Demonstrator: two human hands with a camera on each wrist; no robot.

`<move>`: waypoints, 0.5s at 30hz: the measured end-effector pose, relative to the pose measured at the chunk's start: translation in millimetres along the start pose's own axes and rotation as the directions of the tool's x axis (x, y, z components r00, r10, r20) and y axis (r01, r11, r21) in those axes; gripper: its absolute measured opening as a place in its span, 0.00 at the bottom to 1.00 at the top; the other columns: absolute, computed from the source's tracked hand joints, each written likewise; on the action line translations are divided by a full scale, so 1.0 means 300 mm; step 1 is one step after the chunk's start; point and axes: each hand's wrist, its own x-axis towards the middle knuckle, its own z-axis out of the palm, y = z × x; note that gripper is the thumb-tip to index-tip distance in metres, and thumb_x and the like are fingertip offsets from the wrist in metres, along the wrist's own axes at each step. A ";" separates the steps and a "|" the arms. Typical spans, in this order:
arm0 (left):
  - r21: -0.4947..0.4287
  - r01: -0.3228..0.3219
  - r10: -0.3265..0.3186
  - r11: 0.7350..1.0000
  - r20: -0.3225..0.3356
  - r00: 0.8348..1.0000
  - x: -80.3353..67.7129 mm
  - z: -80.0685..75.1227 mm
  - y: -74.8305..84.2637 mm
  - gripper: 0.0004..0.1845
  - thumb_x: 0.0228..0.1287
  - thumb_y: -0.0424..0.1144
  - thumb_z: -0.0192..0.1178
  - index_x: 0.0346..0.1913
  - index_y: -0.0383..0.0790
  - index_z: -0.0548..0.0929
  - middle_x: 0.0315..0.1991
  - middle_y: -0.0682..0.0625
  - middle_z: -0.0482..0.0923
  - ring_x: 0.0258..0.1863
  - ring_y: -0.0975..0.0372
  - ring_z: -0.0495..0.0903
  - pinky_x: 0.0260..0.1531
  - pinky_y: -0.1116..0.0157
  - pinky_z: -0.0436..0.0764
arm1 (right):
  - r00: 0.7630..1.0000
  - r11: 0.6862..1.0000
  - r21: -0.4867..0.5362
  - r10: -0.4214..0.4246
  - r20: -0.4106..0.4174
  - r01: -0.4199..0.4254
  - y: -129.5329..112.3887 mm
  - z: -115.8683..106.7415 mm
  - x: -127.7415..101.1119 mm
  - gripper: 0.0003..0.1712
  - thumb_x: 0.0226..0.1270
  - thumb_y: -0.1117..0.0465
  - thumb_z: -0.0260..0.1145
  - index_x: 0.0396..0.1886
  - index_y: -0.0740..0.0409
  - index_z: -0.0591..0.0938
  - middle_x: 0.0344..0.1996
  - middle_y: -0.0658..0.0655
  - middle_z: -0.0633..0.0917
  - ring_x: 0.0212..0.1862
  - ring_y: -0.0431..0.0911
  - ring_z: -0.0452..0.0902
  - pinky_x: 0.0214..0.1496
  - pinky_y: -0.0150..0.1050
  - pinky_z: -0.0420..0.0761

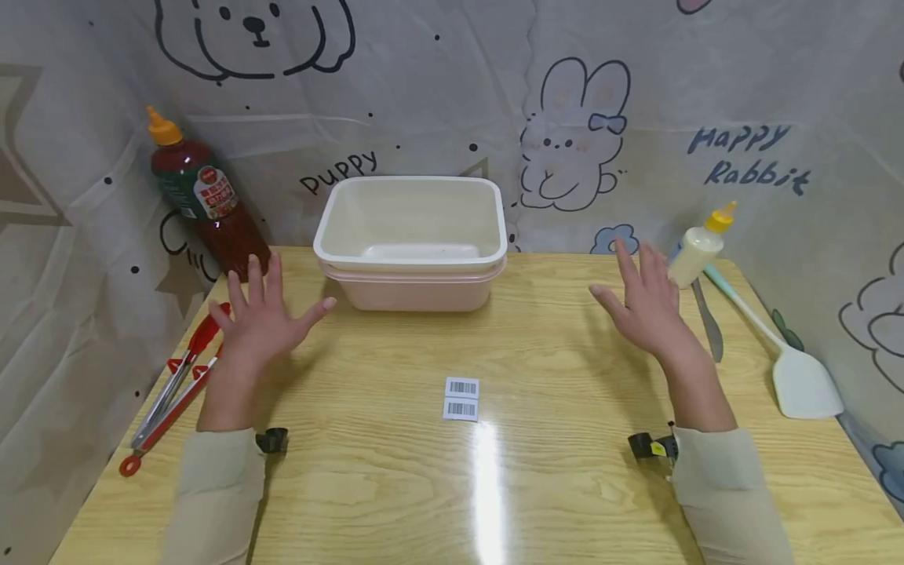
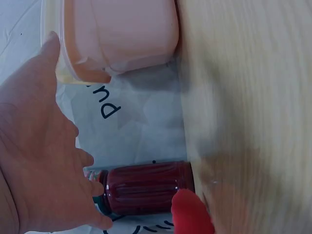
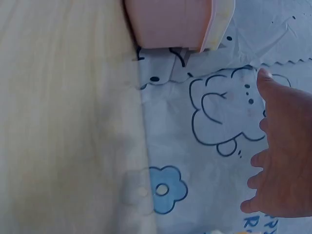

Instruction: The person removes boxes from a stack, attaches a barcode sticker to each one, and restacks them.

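Both hands hover open above the wooden table (image 1: 537,471), fingers spread, holding nothing. My left hand (image 1: 263,314) is left of two stacked tubs, a white one (image 1: 412,220) nested in a pink one (image 1: 417,290). It is close to red-tipped tongs (image 1: 173,384) and a dark red sauce bottle (image 1: 201,196). In the left wrist view the palm (image 2: 39,161) faces the pink tub (image 2: 122,34) and the bottle (image 2: 146,187). My right hand (image 1: 646,302) is right of the tubs, near a small white squeeze bottle (image 1: 699,245). The right wrist view shows its fingers (image 3: 282,151) and the tub's corner (image 3: 175,22).
Two barcode stickers (image 1: 462,398) lie at the table's middle. A knife (image 1: 708,322) and a pale spatula (image 1: 794,369) lie at the right edge. A cartoon-printed sheet (image 1: 636,118) walls the table at back and sides.
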 end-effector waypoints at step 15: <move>-0.109 -0.101 0.105 0.989 0.029 0.994 0.105 -0.038 0.008 0.66 0.56 0.81 0.51 0.81 0.52 0.25 0.83 0.45 0.22 0.80 0.36 0.28 0.69 0.25 0.35 | 0.989 0.973 0.196 -0.135 0.056 0.122 -0.199 -0.020 0.218 0.45 0.79 0.36 0.47 0.84 0.48 0.43 0.82 0.64 0.49 0.82 0.63 0.41 0.80 0.67 0.47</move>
